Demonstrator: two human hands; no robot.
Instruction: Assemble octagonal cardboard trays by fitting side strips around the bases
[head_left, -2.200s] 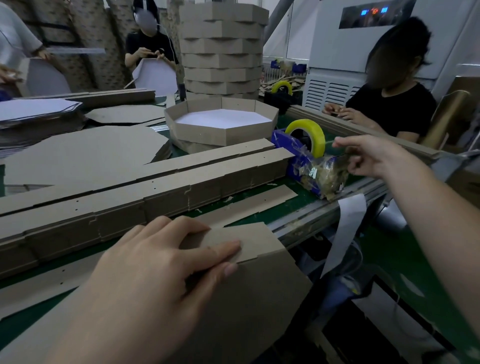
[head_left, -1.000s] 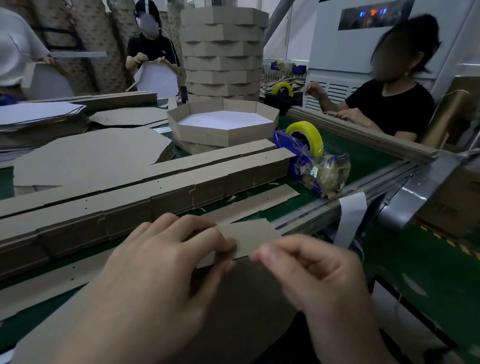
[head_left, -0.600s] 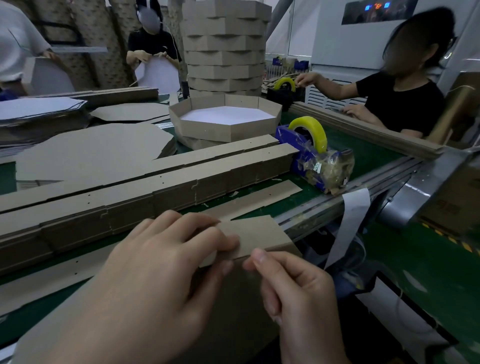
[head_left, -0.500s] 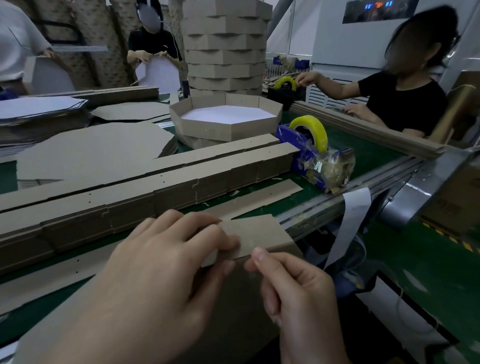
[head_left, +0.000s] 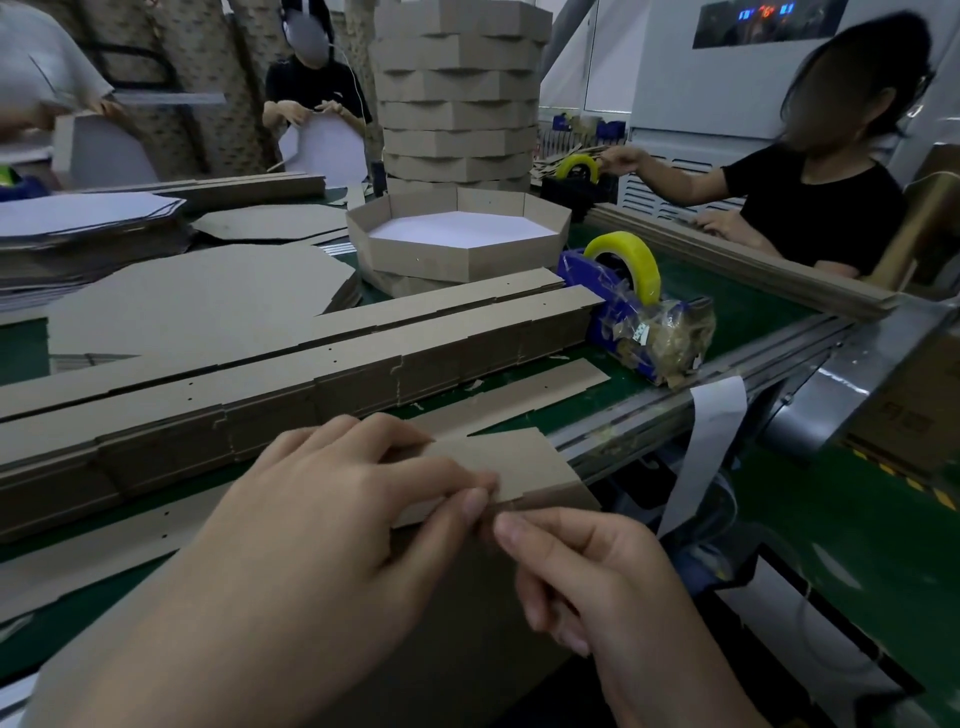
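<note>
Since plain corrugated board like this is light, stiff across each panel and weak only at its scored folds, the side strip (head_left: 519, 462) is probably best held flat near the end panel, close to a fold, not by a free corner that could crease. It is a long brown band with small punched dots and stepped notches along one edge. Its end panel lies at the near edge of the table (head_left: 727, 306), over the rim of the base (head_left: 467, 623), a large brown sheet that tilts down towards the person. The left hand (head_left: 332, 519) lies over the strip with its fingers curled, pinching the strip's lower edge against the base. The right hand (head_left: 597, 587) sits just beside it with curled fingers and its forefinger tip at the seam; I cannot tell whether it pinches anything. Behind them lie a stack of strips (head_left: 311, 374), a finished tray (head_left: 457, 244) with a white floor, and a tape dispenser (head_left: 639, 322) carrying a yellow roll.
</note>
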